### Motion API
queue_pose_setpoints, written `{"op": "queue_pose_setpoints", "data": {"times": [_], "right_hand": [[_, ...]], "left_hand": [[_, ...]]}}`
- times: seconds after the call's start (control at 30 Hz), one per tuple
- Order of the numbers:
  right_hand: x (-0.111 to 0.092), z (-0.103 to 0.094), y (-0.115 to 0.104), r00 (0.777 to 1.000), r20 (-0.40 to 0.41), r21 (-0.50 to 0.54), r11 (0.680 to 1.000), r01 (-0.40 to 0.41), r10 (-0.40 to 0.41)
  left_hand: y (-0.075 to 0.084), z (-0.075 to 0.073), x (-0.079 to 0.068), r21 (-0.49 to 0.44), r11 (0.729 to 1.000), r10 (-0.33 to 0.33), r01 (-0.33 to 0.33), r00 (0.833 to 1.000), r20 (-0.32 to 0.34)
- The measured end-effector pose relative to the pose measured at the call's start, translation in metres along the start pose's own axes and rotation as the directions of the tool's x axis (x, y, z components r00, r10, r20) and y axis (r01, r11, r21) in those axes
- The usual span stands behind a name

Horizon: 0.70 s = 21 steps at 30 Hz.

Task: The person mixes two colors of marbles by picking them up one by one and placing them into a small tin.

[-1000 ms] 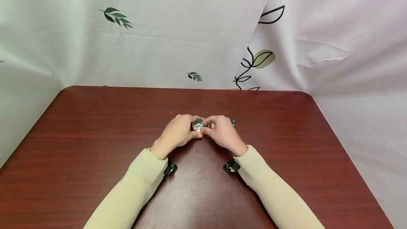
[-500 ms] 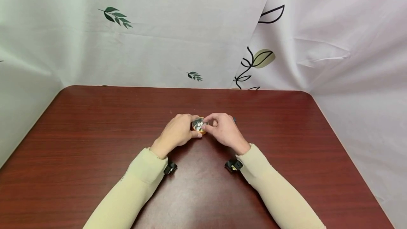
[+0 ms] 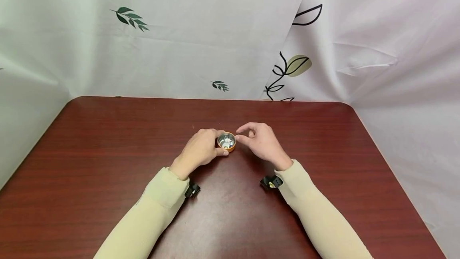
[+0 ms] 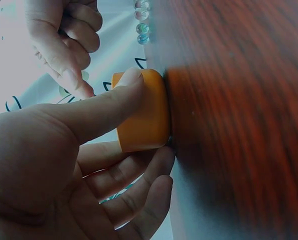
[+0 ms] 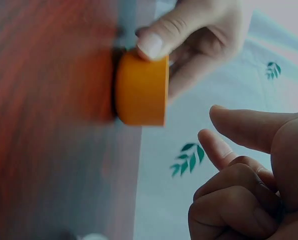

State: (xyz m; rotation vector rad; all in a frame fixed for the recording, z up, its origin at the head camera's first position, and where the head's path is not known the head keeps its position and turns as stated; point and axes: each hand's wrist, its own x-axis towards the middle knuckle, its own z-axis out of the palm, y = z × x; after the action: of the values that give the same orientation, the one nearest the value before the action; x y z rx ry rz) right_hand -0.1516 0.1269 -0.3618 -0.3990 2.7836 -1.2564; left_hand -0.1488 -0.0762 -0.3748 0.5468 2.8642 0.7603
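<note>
A small orange cup (image 3: 227,149) with a shiny silvery inside stands upright on the table. Bright spots show inside it; whether they are glass balls or reflections I cannot tell. My left hand (image 3: 201,147) grips the cup from the left, thumb on its near side and fingers round the far side. Just right of the rim hovers my right hand (image 3: 264,143), holding nothing. Its thumb and forefinger stand apart, as the right wrist view shows, while the other fingers curl in. Several clear glass marbles (image 4: 142,28) lie on the table beyond the right hand, hidden from the head view.
The dark red wooden table (image 3: 125,139) has rounded far corners. A white cloth (image 3: 172,55) with leaf prints hangs behind it and at both sides. A pale round thing (image 5: 94,236) shows at the bottom of the right wrist view, too cut off to identify.
My right hand has drawn back from over the cup, moving right and slightly away, its thumb and forefinger parted. The left hand and the cup have stayed put.
</note>
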Motion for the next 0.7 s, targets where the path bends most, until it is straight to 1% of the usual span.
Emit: {"op": "queue_pose_setpoints", "data": {"times": [0.2,0.33,0.5,0.7], "right_hand": [[0.000,-0.014,0.008,1.000,-0.012,0.027,0.999,-0.018,0.018],[0.001,-0.022,0.009,1.000,-0.023,0.030,0.999,-0.015,0.015],[0.002,-0.030,0.013,0.999,-0.024,0.046,0.999,-0.028,0.029],[0.003,-0.041,0.022,0.997,-0.059,0.077,0.996,-0.051,0.055]], "left_hand": [[0.000,-0.001,0.000,0.003,1.000,-0.006,0.006,1.000,0.006],[0.001,-0.003,-0.001,0.005,1.000,0.001,-0.001,1.000,0.002],[0.000,-0.002,-0.001,0.007,1.000,-0.005,0.005,1.000,0.006],[0.001,-0.002,-0.001,0.013,1.000,-0.010,0.009,1.000,0.015]]}}
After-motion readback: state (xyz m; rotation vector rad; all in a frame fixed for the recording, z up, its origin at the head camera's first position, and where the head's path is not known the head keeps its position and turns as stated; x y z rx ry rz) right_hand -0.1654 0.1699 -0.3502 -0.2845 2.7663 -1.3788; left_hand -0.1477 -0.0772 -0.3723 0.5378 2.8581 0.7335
